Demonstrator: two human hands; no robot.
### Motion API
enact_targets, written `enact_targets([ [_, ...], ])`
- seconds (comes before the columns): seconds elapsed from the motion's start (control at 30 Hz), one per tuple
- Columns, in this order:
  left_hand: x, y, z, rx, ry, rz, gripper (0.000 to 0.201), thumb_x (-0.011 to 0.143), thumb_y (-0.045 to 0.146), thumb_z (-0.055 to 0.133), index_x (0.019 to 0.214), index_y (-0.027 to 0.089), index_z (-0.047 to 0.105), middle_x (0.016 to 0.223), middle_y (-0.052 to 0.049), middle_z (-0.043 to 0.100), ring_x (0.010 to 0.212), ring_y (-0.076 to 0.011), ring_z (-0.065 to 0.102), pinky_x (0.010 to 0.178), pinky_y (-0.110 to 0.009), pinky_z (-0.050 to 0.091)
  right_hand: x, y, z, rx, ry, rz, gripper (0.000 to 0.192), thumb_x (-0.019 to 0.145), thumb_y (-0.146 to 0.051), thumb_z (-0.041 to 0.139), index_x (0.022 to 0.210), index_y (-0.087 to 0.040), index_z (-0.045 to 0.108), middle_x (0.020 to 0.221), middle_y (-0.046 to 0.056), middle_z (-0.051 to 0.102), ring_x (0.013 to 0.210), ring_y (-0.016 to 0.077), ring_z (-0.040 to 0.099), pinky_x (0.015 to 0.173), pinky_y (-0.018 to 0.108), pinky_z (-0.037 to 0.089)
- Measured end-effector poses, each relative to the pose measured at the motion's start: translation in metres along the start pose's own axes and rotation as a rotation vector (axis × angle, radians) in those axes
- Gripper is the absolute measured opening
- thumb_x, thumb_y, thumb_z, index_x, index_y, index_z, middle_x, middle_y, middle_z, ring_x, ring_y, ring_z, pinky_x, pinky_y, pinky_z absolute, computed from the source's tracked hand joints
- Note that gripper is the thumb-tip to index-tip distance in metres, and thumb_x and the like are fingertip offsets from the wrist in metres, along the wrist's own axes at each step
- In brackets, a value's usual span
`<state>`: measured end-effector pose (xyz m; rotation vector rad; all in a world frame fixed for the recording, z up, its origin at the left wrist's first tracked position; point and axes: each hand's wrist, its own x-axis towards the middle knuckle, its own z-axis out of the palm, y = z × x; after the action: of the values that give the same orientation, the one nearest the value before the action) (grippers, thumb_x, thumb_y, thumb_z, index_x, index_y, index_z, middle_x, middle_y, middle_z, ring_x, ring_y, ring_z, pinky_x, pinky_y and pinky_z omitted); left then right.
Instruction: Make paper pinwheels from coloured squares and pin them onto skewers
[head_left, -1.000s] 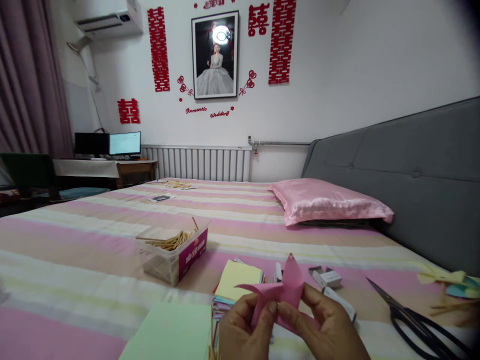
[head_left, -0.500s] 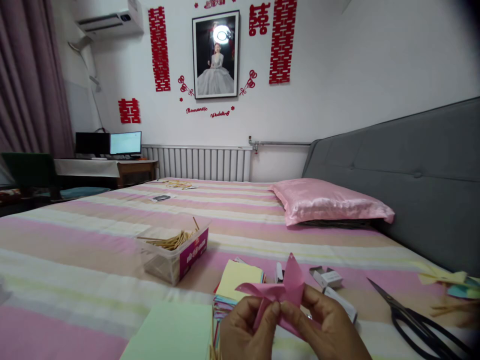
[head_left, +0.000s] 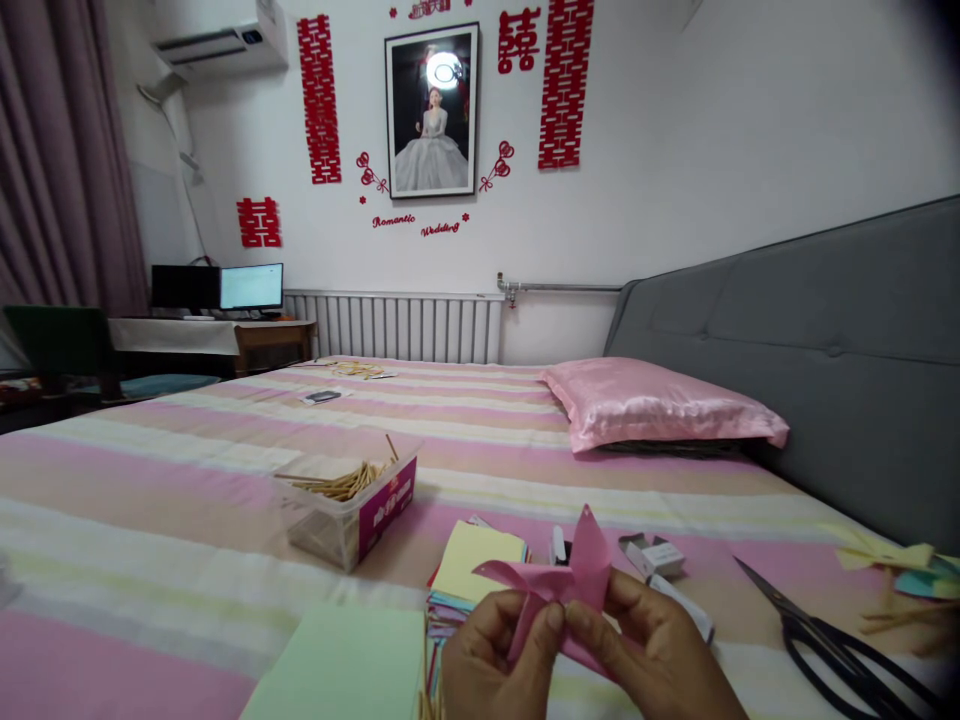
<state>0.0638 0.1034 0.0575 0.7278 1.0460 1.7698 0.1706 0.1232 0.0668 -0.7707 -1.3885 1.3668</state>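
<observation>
Both of my hands hold a pink paper pinwheel (head_left: 589, 560) low in the head view, over the bed. My left hand (head_left: 499, 650) is closed on its left side, thumb pressed near the centre. My right hand (head_left: 652, 640) pinches the right side, its thumb beside the left one. One pointed blade stands up, and another reaches out to the left. Whatever lies under the thumbs at the centre is hidden. Just behind the hands is a stack of coloured paper squares (head_left: 480, 555), yellow on top. Light green paper (head_left: 345, 665) lies to the left.
A clear plastic box (head_left: 322, 535) of wooden sticks stands left of centre. Black-handled scissors (head_left: 817, 640) lie at right, near yellow and blue paper pinwheels (head_left: 892, 555). Small white boxes (head_left: 660, 555) sit behind my right hand. A pink pillow (head_left: 660, 400) rests by the grey headboard (head_left: 847, 370).
Hardly anything differs. The pinwheel and both hands have shifted very slightly to the right, with the same grip.
</observation>
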Motion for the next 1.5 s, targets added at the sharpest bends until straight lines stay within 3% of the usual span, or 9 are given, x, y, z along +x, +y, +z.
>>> enact_targets([
  [0.17,0.001,0.001,0.000,-0.073,-0.022,-0.036,0.028,0.041,0.030,0.084,0.050,0.012,0.064,0.041,0.001,0.062,0.039,-0.0059,0.047,0.042,-0.015,0.034,0.001,-0.001,0.000,0.045,0.001,0.002,0.032,0.069,-0.038,0.070,0.096,-0.020,0.070,0.096,0.010,0.072,0.100,0.0275,0.061,0.085,0.039,0.049],
  [0.43,0.004,-0.003,-0.006,0.046,-0.097,0.017,0.025,0.050,0.034,0.080,0.056,0.011,0.070,0.049,-0.006,0.068,0.046,-0.0107,0.055,0.047,-0.017,0.041,0.000,-0.001,0.002,0.013,0.022,-0.016,0.037,0.068,-0.043,0.069,0.094,-0.016,0.070,0.093,0.012,0.072,0.090,0.0268,0.065,0.083,0.041,0.051],
  [0.63,0.004,-0.001,-0.005,-0.018,-0.172,-0.002,0.019,0.052,0.033,0.079,0.059,0.015,0.073,0.051,-0.004,0.069,0.052,-0.0124,0.058,0.052,-0.018,0.042,0.001,0.003,0.002,-0.104,0.125,-0.081,0.036,0.067,-0.044,0.068,0.089,-0.015,0.069,0.087,0.011,0.073,0.094,0.0286,0.064,0.084,0.039,0.050],
  [0.87,0.009,0.003,-0.011,0.027,-0.285,-0.001,0.018,0.055,0.026,0.077,0.069,0.014,0.074,0.060,-0.006,0.071,0.057,-0.0142,0.059,0.057,-0.021,0.044,-0.002,0.007,0.006,-0.337,0.349,-0.204,0.027,0.066,-0.040,0.067,0.078,-0.017,0.068,0.080,0.010,0.071,0.076,0.0253,0.065,0.065,0.030,0.054],
  [1.0,0.011,0.008,-0.018,0.123,-0.329,-0.035,0.010,0.058,0.017,0.072,0.067,0.015,0.072,0.059,-0.003,0.069,0.056,-0.0129,0.057,0.054,-0.020,0.042,-0.003,0.006,0.004,-0.441,0.273,-0.196,0.021,0.067,-0.033,0.065,0.081,-0.018,0.070,0.079,0.008,0.072,0.073,0.0247,0.065,0.071,0.033,0.051],
  [1.17,0.008,0.023,-0.024,0.410,-0.408,0.105,0.016,0.067,0.011,0.058,0.075,0.014,0.070,0.069,-0.006,0.070,0.066,-0.0194,0.063,0.064,-0.028,0.048,-0.006,0.001,0.004,-0.378,0.147,-0.161,0.013,0.071,-0.030,0.062,0.067,-0.018,0.066,0.068,0.003,0.068,0.068,0.0206,0.063,0.061,0.026,0.049],
  [1.27,0.007,0.034,-0.027,0.541,-0.443,0.123,0.013,0.070,0.018,0.059,0.077,0.015,0.069,0.072,-0.007,0.069,0.068,-0.0198,0.062,0.064,-0.028,0.048,-0.006,-0.001,0.002,-0.316,0.096,-0.135,0.017,0.073,-0.034,0.062,0.072,-0.018,0.066,0.073,0.004,0.069,0.071,0.0196,0.062,0.064,0.025,0.050],
  [1.43,0.015,0.047,-0.042,0.635,-0.247,0.109,0.025,0.076,0.039,0.055,0.076,0.016,0.064,0.076,-0.007,0.068,0.076,-0.0217,0.061,0.069,-0.030,0.046,0.000,0.003,-0.012,-0.204,0.213,-0.055,0.030,0.066,-0.039,0.070,0.086,-0.017,0.068,0.087,0.008,0.070,0.081,0.0244,0.063,0.069,0.030,0.050],
  [1.5,0.016,0.051,-0.052,0.833,-0.179,0.134,0.025,0.078,0.038,0.050,0.077,0.018,0.065,0.075,-0.006,0.069,0.074,-0.0216,0.062,0.068,-0.030,0.045,0.001,0.005,-0.014,-0.140,0.251,-0.057,0.034,0.063,-0.041,0.072,0.086,-0.016,0.068,0.087,0.008,0.071,0.083,0.0257,0.063,0.073,0.033,0.050],
])
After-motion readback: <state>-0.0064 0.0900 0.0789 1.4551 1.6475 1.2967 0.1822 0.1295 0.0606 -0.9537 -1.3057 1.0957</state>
